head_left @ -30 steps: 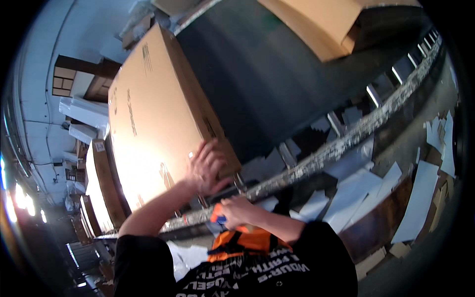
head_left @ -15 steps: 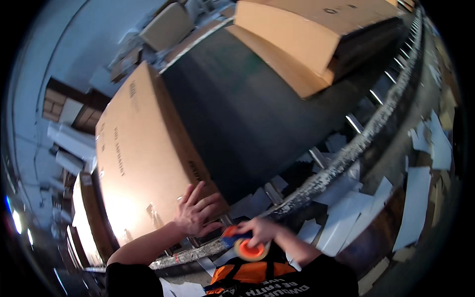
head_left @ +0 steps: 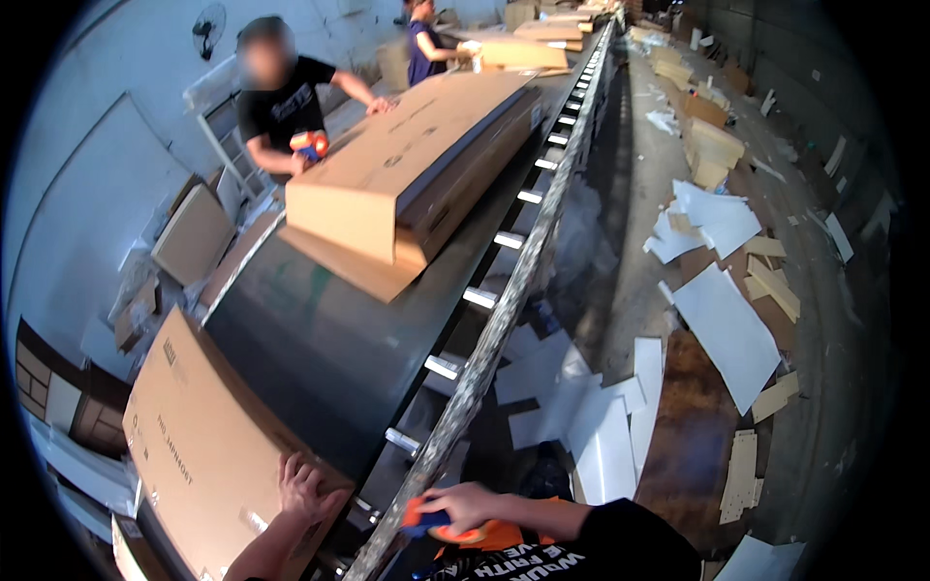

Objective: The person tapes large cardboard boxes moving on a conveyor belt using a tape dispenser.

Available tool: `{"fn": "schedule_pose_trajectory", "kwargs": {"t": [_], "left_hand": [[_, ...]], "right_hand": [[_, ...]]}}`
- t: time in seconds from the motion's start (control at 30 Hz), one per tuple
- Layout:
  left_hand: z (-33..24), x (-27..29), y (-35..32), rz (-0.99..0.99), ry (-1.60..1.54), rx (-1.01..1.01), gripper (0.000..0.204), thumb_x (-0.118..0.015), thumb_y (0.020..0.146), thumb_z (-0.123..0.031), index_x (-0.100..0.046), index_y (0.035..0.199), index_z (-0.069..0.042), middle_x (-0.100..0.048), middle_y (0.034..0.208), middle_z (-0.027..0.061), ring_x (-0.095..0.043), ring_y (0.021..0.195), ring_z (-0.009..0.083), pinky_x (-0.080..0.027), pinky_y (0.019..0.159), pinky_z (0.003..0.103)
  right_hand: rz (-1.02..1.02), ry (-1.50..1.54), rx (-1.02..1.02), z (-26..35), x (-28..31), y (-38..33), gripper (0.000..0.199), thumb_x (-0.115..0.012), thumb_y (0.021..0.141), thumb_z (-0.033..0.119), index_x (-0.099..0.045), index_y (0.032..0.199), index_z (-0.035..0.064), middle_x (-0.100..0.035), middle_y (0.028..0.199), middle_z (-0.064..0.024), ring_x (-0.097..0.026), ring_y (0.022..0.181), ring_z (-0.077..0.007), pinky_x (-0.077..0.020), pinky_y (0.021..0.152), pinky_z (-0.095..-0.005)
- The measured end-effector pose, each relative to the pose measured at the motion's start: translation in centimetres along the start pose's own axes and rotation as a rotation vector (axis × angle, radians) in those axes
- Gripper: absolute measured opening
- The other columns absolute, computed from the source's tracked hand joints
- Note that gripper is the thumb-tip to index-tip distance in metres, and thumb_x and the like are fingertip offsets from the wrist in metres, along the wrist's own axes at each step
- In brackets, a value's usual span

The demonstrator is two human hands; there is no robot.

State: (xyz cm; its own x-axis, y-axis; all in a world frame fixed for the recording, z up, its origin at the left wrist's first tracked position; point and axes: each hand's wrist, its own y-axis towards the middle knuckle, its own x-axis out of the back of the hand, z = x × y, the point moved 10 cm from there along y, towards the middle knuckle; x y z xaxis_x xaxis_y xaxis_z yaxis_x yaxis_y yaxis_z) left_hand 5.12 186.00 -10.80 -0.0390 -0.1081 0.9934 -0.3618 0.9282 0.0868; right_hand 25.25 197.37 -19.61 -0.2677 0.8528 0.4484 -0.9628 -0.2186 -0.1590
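I count two long cardboard boxes on the belt: one near me, one farther up. Two tape dispensers: mine, a co-worker's. Two other people.

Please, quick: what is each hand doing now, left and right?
Left hand: open, fingers spread, pressing on the corner of the long cardboard box.
Right hand: closed around an orange and blue tape dispenser.
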Motion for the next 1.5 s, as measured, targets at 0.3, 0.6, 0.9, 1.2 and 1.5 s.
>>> {"fn": "schedule_pose_trajectory", "kwargs": {"t": [0.3,0.6,0.9,1.2,1.5], "left_hand": [[-12.5,1.7,18.2,-0.165,0.135,0.065,0.09,-0.089,0.053,-0.032,-0.05,0.125,0.003,-0.039,0.144,0.0281,-0.026,0.138,0.0525,-0.019,0.116,0.06],[-21.3,8.0,59.3,-0.212,0.276,0.002,0.128,-0.084,0.057,-0.055,-0.021,0.148,0.008,-0.024,0.155,0.0253,-0.019,0.145,0.0428,-0.021,0.118,0.049],[-16.1,-3.2,74.7,0.216,0.472,0.203,0.119,-0.078,0.067,-0.059,-0.018,0.149,0.003,-0.032,0.145,0.027,-0.045,0.127,0.0437,-0.038,0.104,0.052],[-15.7,-6.1,74.7,0.362,0.348,0.273,0.108,-0.071,0.077,-0.055,-0.017,0.153,-0.002,-0.024,0.154,0.0287,-0.04,0.13,0.0526,-0.038,0.106,0.054],[-14.2,-6.3,72.7,0.159,0.247,0.467,0.092,-0.069,0.077,-0.014,-0.019,0.154,-0.008,-0.022,0.158,0.0184,-0.033,0.138,0.0449,-0.035,0.109,0.055]], "right_hand": [[-0.987,-0.137,-0.677,-18.1,26.8,-30.3,0.07,-0.074,0.061,0.037,-0.063,0.127,0.0182,-0.056,0.13,-0.0088,-0.063,0.107,-0.0312,-0.0508,0.091,-0.0403],[-1.164,-0.232,-0.492,-18.9,43.2,-36.1,0.067,-0.077,0.057,0.024,-0.065,0.121,0.0076,-0.058,0.127,-0.0137,-0.066,0.101,-0.0319,-0.0541,0.086,-0.0361],[-1.049,-0.37,-0.436,-26.0,56.0,-34.3,0.06,-0.078,0.061,0.029,-0.067,0.118,0.014,-0.061,0.124,-0.0115,-0.068,0.096,-0.0312,-0.0558,0.081,-0.0372],[-1.178,-0.209,-0.053,-30.3,79.3,-28.9,0.07,-0.07,0.066,0.012,-0.054,0.134,0.0015,-0.052,0.135,-0.0257,-0.056,0.121,-0.0383,-0.0451,0.1,-0.0383],[-1.299,0.578,0.08,-40.4,99.7,-24.6,0.079,-0.055,0.065,-0.004,-0.041,0.143,-0.0036,-0.056,0.132,-0.0143,-0.056,0.116,-0.0233,-0.042,0.102,-0.0333]]}}
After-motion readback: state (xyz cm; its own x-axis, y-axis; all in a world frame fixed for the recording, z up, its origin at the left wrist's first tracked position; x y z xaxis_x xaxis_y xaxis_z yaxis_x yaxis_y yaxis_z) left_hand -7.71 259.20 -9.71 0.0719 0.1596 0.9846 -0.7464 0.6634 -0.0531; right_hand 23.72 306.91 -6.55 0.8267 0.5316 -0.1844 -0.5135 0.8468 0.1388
